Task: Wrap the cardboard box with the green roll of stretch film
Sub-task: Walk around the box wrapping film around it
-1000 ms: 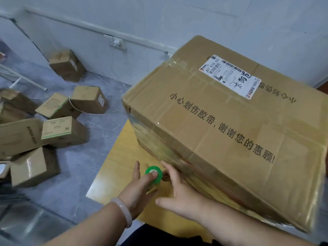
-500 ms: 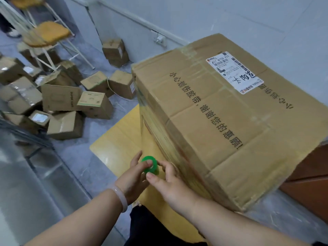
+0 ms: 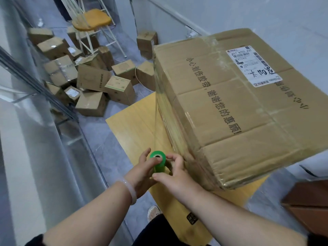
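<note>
At the table's near-left edge, beside the box's near corner:
Roll: green roll of stretch film (image 3: 158, 161) stood upright, open core facing up, at about 7 o'clock from the box's centre, just beside its near corner.
Change in roll: sat against the box wall a second ago; now drawn a little clear of it, toward 8 o'clock.
Film: clear sheet (image 3: 156, 121) ran taut from the roll up toward 12 o'clock to the box's far-left corner; no such long free span showed half a second earlier.
Left hand (image 3: 142, 172): wrapped around the roll's left flank, fingers closed on it.
Right hand (image 3: 174, 172): curled on the roll's right side, thumb low, fingertips near the top rim; also gripping.
Cardboard box (image 3: 230, 107): rested on the yellow table (image 3: 131, 125), overhanging toward 3 o'clock; shiny film layers already on its left wall, top still bare with its shipping label (image 3: 253, 66).
Meaning for task: likely mid-lap, fresh film pulled out for the next side; tension probably needed keeping to avoid slack.
Surroundings: small cartons (image 3: 92, 80) heaped on the floor at 10 o'clock, stool (image 3: 92, 18) at 11 o'clock.
</note>
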A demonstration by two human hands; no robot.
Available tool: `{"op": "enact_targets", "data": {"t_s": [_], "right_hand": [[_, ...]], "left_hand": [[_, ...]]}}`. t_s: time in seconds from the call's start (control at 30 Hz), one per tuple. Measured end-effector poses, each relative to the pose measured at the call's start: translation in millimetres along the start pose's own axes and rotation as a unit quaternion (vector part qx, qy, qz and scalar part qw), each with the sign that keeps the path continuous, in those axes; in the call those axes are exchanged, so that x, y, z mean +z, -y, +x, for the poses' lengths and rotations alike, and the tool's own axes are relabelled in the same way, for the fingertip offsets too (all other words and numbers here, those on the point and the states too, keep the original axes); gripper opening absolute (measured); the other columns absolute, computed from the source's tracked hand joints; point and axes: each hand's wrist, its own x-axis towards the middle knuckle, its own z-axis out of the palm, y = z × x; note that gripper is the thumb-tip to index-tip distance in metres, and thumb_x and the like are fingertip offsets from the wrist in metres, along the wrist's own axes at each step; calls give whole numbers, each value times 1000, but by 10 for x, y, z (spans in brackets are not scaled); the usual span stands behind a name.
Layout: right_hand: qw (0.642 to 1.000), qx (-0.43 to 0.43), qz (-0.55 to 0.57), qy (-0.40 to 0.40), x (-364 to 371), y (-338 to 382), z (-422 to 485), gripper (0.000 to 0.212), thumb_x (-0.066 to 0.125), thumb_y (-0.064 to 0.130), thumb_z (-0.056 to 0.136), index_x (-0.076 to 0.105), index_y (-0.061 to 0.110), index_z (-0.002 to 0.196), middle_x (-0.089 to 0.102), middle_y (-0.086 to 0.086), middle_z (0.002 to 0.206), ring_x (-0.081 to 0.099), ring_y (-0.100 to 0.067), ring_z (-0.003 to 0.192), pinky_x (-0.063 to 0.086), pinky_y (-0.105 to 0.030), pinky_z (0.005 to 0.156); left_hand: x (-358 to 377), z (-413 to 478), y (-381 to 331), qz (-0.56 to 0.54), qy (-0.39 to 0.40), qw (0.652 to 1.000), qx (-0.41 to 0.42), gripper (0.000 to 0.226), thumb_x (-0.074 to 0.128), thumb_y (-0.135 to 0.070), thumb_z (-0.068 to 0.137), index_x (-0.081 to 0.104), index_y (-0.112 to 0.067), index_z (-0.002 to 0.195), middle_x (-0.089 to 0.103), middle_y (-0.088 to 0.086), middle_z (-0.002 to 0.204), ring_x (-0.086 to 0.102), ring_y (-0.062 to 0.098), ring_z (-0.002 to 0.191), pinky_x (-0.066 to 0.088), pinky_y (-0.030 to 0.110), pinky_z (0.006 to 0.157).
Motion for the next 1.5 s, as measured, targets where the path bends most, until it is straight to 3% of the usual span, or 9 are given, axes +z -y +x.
{"op": "enact_targets", "data": {"t_s": [0.3, 0.37, 0.53, 0.67, 0.8, 0.97, 1.13, 1.33, 1.5], "right_hand": [[997, -6, -61, 36, -89, -132, -144, 71, 74, 32, 78, 29, 29, 132, 41, 2, 135, 42, -9, 118, 33, -21, 92], [996, -9, -69, 52, -146, -181, -192, 81, 76, 39, 70, 25, 37, 134, 40, 2, 139, 42, -11, 125, 35, -24, 98], [974, -40, -184, 125, -255, -368, -386, 93, 76, 39, 70, 19, 38, 145, 22, 2, 150, 25, -10, 138, 24, -25, 111], [977, -40, -164, 134, -412, -458, -494, 90, 75, 30, 76, 17, 28, 145, 21, 3, 152, 23, -11, 139, 23, -19, 104], [971, -70, -175, 150, -572, -520, -601, 80, 74, 29, 77, 25, 31, 140, 36, 5, 139, 36, -8, 122, 31, -20, 98], [944, -109, -261, 171, -698, -612, -758, 97, 73, 36, 75, 10, 38, 148, 19, 2, 152, 26, -14, 139, 26, -27, 112], [950, -112, -249, 154, -822, -743, -873, 72, 73, 29, 75, 28, 31, 132, 34, 3, 134, 37, -8, 121, 31, -19, 94], [964, -122, -212, 106, -1159, -846, -937, 58, 73, 27, 71, 34, 42, 112, 51, 12, 113, 52, -4, 101, 43, -19, 82], [957, -145, -228, 108, -1513, -994, -1020, 58, 74, 24, 68, 44, 43, 114, 46, 9, 120, 49, -6, 106, 42, -18, 85]], "left_hand": [[38, -68, 227, 10, 3, 1000, -10, 93, 72, -15, 76, 22, -38, 150, 57, 18, 128, 60, 29, 114, 54, 34, 78], [79, -117, 318, -6, 1, 1000, -16, 87, 71, -13, 81, 23, -38, 149, 54, 18, 134, 59, 31, 117, 54, 37, 83], [257, -241, 619, 34, -25, 999, 27, 113, 76, -29, 50, 24, -39, 151, 48, 5, 136, 51, 26, 126, 37, 45, 113], [428, -322, 755, 20, -49, 997, 60, 112, 74, -26, 54, 21, -40, 152, 47, 6, 139, 50, 27, 128, 36, 46, 114], [588, -410, 929, -73, -71, 992, 75, 80, 67, -17, 82, 27, -41, 147, 52, 9, 128, 52, 30, 125, 46, 42, 101], [738, -483, 1192, -143, -82, 982, 89, 104, 75, -27, 58, 27, -38, 150, 47, 11, 144, 49, 28, 131, 39, 38, 108], [925, -547, 1451, -203, -65, 973, 86, 109, 77, -24, 54, 29, -33, 151, 47, 20, 143, 54, 29, 117, 50, 41, 87], [1194, -413, 1685, -222, -14, 971, 83, 112, 88, -25, 60, 25, -25, 153, 45, 25, 148, 54, 39, 127, 40, 54, 110], [1624, -314, 1768, -230, -32, 968, 94, 110, 81, -21, 57, 27, -31, 153, 51, 23, 144, 61, 37, 120, 55, 46, 92]]}}
